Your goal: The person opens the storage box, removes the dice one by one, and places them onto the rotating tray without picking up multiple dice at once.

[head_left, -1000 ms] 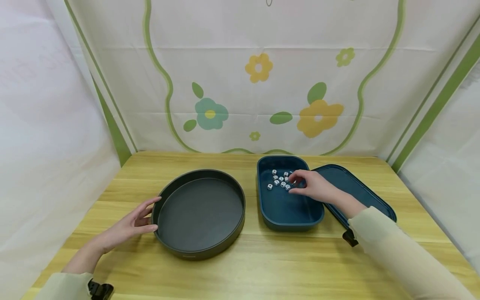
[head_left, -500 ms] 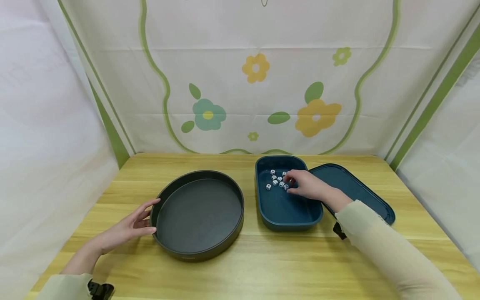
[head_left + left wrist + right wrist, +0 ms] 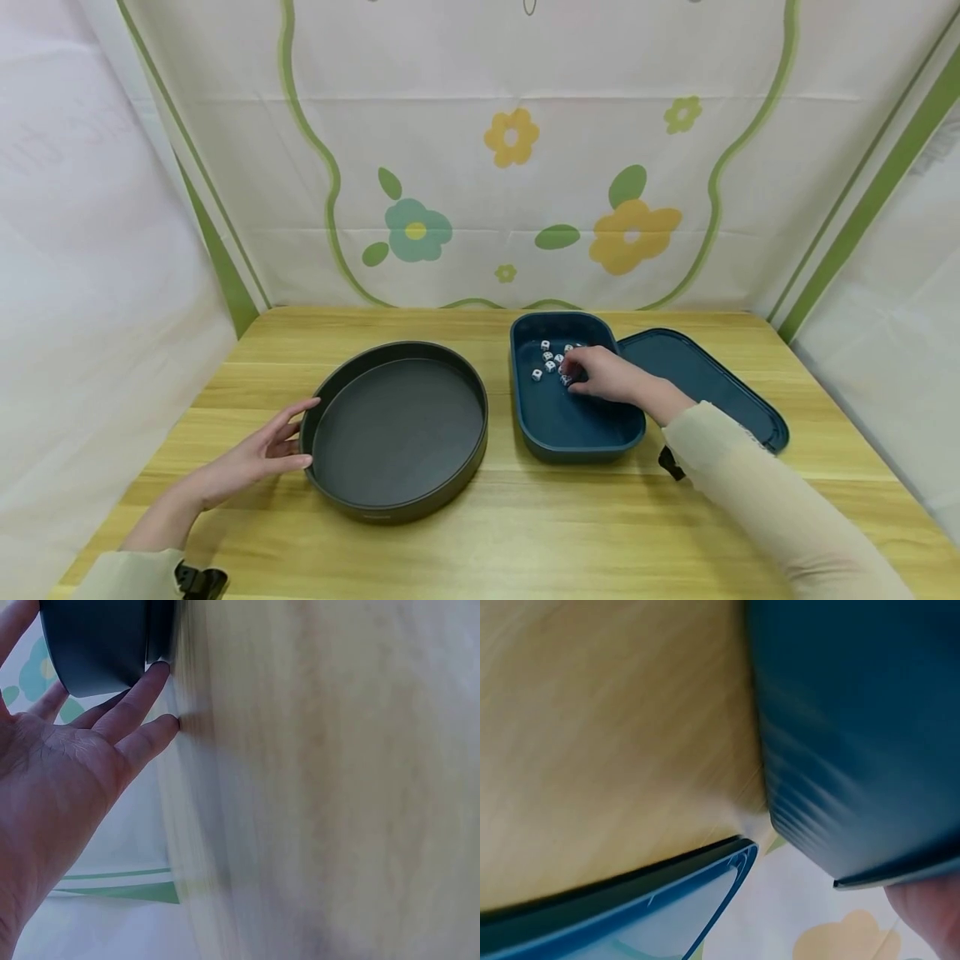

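My left hand (image 3: 258, 454) spreads relaxed fingers against the left side of a round dark grey baking pan (image 3: 397, 433). In the left wrist view, my left fingers (image 3: 139, 705) lie at the outer wall of the pan (image 3: 97, 645). Inside a blue rectangular container (image 3: 577, 429), my right hand (image 3: 611, 375) reaches down with curved fingers among several white dice (image 3: 550, 366). One die (image 3: 566, 380) shows between its fingertip and thumb; I cannot tell whether it is pinched. In the right wrist view, the container wall (image 3: 862, 727) hides most of that hand.
A blue lid (image 3: 697, 375) lies to the right of the container, partly under the right forearm. All of this stands on a wooden table (image 3: 517, 533). Behind it hangs a white cloth (image 3: 465, 183) with printed flowers, with more white cloth at both sides.
My right hand has moved slightly left and deeper among the dice, and a die near its thumb has shifted a little. The left hand stays at the pan. The head view has shifted slightly.
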Tool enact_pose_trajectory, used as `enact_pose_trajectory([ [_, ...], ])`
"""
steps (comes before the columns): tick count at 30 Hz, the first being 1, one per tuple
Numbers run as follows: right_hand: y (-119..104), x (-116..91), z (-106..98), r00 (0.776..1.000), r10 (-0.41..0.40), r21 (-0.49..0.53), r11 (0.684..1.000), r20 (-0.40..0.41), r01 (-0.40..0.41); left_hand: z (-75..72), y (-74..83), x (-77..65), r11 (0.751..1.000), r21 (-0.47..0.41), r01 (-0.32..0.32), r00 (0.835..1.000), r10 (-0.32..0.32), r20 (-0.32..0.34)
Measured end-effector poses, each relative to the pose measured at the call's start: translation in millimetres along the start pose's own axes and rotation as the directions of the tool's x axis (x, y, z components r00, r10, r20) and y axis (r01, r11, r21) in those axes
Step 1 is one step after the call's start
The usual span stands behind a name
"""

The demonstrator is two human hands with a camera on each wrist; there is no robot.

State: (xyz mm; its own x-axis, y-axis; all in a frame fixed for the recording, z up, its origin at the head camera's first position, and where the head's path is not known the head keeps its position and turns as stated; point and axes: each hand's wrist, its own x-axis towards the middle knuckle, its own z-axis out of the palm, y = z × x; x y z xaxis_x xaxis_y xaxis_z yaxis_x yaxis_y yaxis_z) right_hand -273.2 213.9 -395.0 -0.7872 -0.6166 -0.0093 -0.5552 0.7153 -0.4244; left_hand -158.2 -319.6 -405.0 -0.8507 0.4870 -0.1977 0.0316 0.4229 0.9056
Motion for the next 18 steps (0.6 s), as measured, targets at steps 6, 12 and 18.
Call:
enact_pose_trajectory([
  [6, -4, 0, 6, 0.999, -0.053, 0.108, 0.993, 0.007, 0.052, 0.0, -0.4, -0.5, 1.0, -0.015, 0.001, 1.0, -0.001, 0.005],
  [12, -4, 2, 14, 0.994, -0.11, 0.241, 0.965, 0.03, 0.099, 0.6, 0.7, -1.4, 1.0, -0.011, 0.0, 1.0, 0.0, 0.009],
  [18, -5, 4, 19, 0.994, -0.08, 0.264, 0.963, 0.08, 0.056, 0.5, 1.2, -1.2, 1.0, -0.006, 0.001, 1.0, -0.001, 0.009],
])
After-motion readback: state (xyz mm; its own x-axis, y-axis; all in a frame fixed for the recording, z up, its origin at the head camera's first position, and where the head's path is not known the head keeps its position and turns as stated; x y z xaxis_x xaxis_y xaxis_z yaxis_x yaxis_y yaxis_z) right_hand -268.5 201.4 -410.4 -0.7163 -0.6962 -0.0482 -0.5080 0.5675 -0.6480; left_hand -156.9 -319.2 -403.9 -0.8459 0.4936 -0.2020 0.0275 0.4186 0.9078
